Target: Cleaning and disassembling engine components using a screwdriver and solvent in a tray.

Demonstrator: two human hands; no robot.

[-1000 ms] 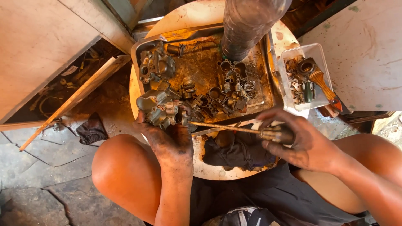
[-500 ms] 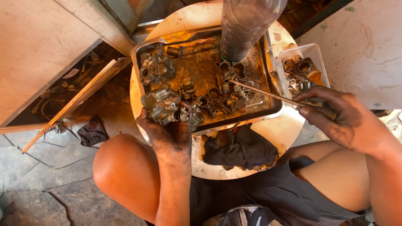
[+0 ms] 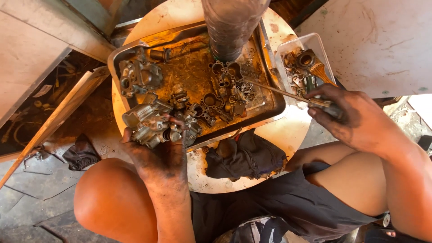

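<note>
While the person sits with knees either side of it, a round tabletop (image 3: 288, 135) carries everything in play, its pale surface stained with rust-coloured grime. On it lies a rectangular metal tray (image 3: 274, 96), oily and strewn with small fittings, jets and rings, with a dark ribbed bottle (image 3: 231, 27) standing at its far edge. Just beside the tray's right rim sits a clear plastic tub (image 3: 325, 54) of more small parts and a brush. A dark rag (image 3: 245, 155) lies crumpled at the near edge of the tabletop.

At the near-left corner of the tray, the left hand (image 3: 159, 157) cradles a grimy metal carburettor body (image 3: 150, 121), its grip closed around the lower part so the casting rests partly on the tray rim. The right hand (image 3: 355, 119) is off to the right of the tray, its grip clamped on the handle of a long screwdriver (image 3: 283, 93), whose thin shaft slants across the tray's right rim with the tip over the loose fittings, well apart from the carburettor.

Judging by this, the work is mid-disassembly or cleaning, between one fastener and another. Bringing the tip onto the held casting would call for swinging the shaft left and steadying the body firmly, since oily surfaces invite slipping.
</note>
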